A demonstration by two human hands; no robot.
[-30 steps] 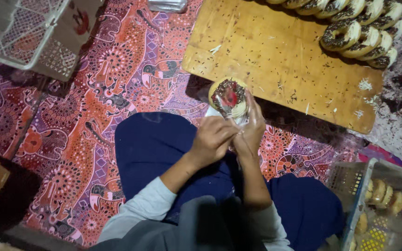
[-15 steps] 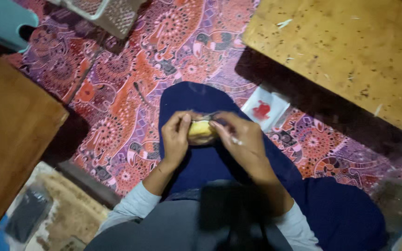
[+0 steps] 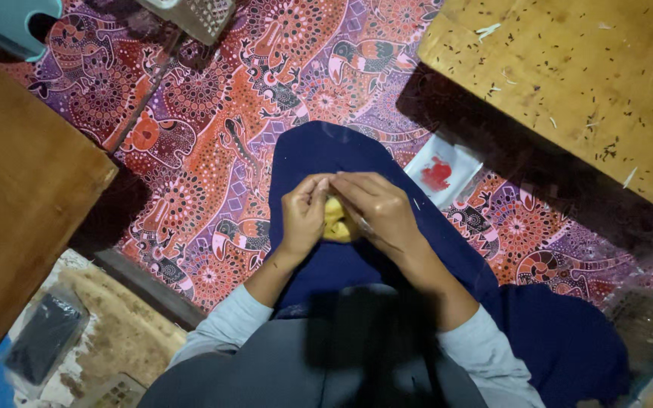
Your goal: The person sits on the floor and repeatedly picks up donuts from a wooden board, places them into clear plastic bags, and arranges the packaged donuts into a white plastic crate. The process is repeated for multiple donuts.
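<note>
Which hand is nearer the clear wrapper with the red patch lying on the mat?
Right. The right hand is just left of the wrapper; the left hand lies farther off, beyond the yellow piece.

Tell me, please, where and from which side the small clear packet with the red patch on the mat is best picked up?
The packet lies flat on the patterned mat, just beyond the person's knee and beside the low wooden table. Being thin and flat, it is probably best pinched at its near edge or corner, coming from the knee side with the right hand, since the table's shadowed edge crowds its far side.

two hands (image 3: pixel 304 215) (image 3: pixel 379 211) — one yellow pastry (image 3: pixel 335 224), one wrapper (image 3: pixel 441 172)
</note>
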